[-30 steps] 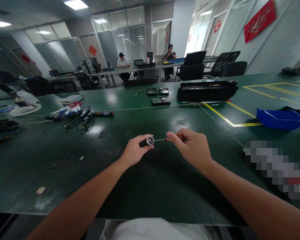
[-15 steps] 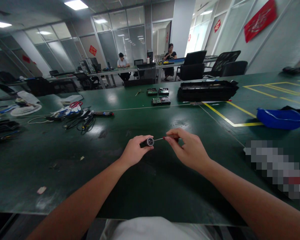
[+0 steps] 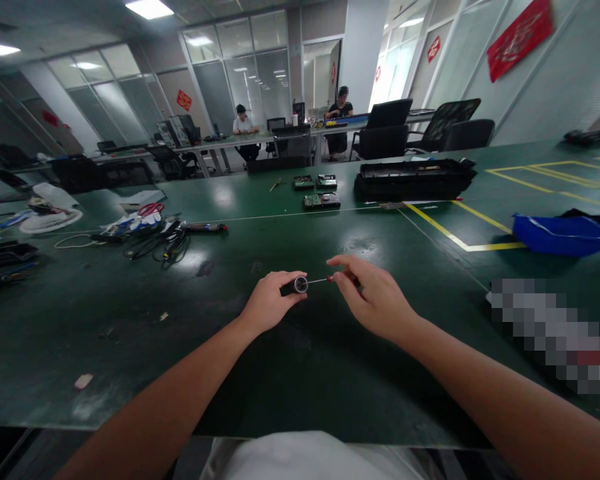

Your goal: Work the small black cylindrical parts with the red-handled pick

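My left hand is closed around a short black cylinder with a pale ring at its end, which faces right. In my right hand is a thin screwdriver with a red collar; its shaft points left and the tip reaches the cylinder's end. Whether the tip is seated inside cannot be made out. Most of the screwdriver's handle is hidden by my fingers. Both hands are just above the green table.
Circuit-board units and a long black housing lie farther back. Tangled cables are at left, a blue bin at right. A blurred-out object lies near my right arm. Two people sit at a far desk.
My right fingers have shifted on the screwdriver, with the index finger now raised and straighter. The cylinder and my left hand stay nearly still.
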`<state>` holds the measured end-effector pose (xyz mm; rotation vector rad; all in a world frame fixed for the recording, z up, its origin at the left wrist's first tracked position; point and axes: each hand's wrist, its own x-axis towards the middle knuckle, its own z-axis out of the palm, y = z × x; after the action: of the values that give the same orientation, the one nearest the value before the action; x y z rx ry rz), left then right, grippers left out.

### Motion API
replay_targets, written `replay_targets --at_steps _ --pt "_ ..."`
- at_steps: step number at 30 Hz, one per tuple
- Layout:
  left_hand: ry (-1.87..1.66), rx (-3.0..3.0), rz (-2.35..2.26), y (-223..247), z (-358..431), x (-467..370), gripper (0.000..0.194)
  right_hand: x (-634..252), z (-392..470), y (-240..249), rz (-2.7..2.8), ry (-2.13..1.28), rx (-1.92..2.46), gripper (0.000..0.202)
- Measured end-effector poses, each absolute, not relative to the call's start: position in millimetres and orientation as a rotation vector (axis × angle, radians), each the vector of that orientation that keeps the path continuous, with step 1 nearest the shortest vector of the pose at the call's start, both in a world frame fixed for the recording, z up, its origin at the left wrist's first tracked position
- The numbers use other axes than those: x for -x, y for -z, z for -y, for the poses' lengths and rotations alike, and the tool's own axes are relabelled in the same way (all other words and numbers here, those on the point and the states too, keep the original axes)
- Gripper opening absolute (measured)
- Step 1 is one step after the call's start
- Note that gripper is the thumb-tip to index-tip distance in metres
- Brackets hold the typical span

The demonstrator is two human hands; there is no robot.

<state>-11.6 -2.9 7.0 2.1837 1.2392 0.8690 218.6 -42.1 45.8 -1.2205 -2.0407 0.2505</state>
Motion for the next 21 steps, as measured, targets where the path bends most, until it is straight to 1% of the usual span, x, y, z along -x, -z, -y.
replay_targets --at_steps 3,7,12,15,18,21 --pt "-0.847 -2.201 -1.252 -7.0 3.3 11.5 0.04 -219.3 42.2 -47.8 2.07 -0.315 1.223 0.023" --pt "-0.837 -2.216 -1.245 -8.1 3.8 11.0 0.04 -218.4 39.8 -49.6 2.026 -0.373 1.268 0.03" --pt "-0.821 -2.23 -1.244 -8.5 4.1 11.1 0.04 -217.4 41.5 -48.7 2.015 -0.425 1.232 0.034" --pt "-0.841 -2.223 -1.232 -7.5 4.0 11.5 0.041 -218.0 43.5 -49.0 2.018 -0.422 1.173 0.03" --pt "-0.836 -2.225 -1.233 -6.8 3.7 12.0 0.041 -218.1 43.2 -50.3 2.026 -0.453 1.226 0.023" --pt "-0.835 -2.229 -1.244 -7.1 3.7 12.1 0.042 -217.3 42.1 -50.9 1.991 -0.497 1.28 0.026"
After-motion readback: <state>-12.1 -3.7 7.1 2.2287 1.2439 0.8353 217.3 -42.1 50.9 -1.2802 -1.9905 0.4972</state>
